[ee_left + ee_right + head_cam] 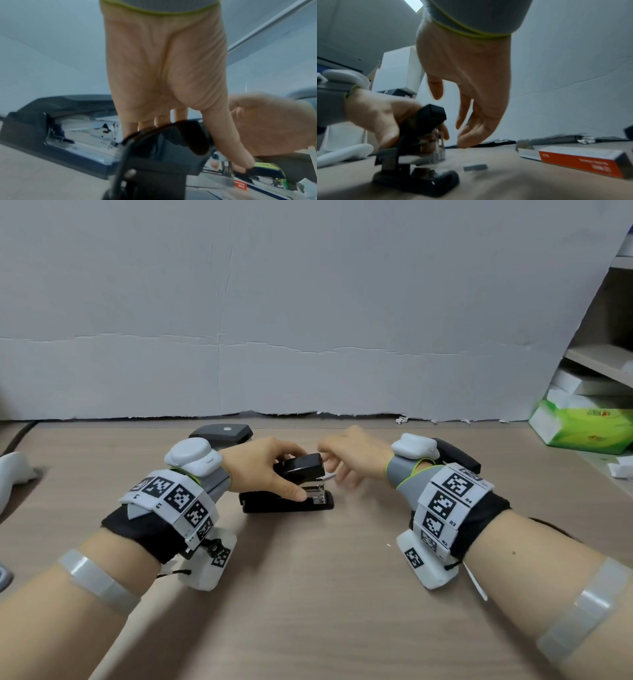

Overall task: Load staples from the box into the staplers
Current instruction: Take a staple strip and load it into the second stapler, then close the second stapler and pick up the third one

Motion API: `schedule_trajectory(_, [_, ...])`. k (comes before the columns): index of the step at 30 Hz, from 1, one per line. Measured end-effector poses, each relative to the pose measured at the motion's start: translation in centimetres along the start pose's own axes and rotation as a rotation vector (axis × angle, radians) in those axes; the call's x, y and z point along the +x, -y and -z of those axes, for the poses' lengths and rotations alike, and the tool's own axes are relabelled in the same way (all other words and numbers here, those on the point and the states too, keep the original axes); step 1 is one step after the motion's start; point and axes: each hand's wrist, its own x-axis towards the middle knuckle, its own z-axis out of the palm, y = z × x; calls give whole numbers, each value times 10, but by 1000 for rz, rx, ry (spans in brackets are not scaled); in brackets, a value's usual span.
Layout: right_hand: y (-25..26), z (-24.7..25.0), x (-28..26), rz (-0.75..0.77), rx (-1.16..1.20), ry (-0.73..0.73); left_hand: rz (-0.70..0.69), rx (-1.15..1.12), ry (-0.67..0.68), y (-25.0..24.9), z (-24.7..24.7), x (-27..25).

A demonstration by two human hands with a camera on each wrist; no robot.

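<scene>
A small black stapler (287, 491) sits on the wooden bench (308, 594) in the middle, its top arm lifted off the base. The left hand (263, 463) grips that raised top, fingers curled over it and the thumb down against the metal magazine at the right-hand end. The right hand (352, 457) hovers just to the right of the stapler with its fingers loose and spread, holding nothing that I can make out; it is blurred. From the right wrist view, an orange and white staple box (580, 161) lies on the bench to the right of the stapler, and a short grey strip of staples (475, 167) lies between the two, apart from both. A larger grey stapler (222, 434) rests at the far side behind the left wrist, and another dark one (457, 455) shows behind the right wrist. A green tissue pack (582, 422) lies at the far right, below a shelf (599, 357).
</scene>
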Motion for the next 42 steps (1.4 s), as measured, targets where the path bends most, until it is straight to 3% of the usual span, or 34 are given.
schedule_trajectory(4, [8, -10, -4, 239, -162, 126, 122, 177, 52, 11, 3, -6])
schedule_trajectory(7, [7, -23, -3, 281, -303, 119, 140, 247, 32, 10, -4, -8])
schedule_trajectory(12, [5, -19, -6, 279, -261, 93, 145, 202, 26, 6, -6, -10])
schedule_trajectory(15, [0, -6, -15, 246, -201, 81, 122, 114, -3, -1, -7, -6])
schedule_trajectory(20, [-30, 42, -34, 178, -184, -68, 131, -70, -144, -10, -9, 4])
schedule_trajectory(28, [-80, 86, -51, -22, -227, -341, 302, 159, -230, -36, -36, 41])
schedule_trajectory(42, [-81, 79, -43, -81, -229, -409, 341, 423, -167, -55, -53, 73])
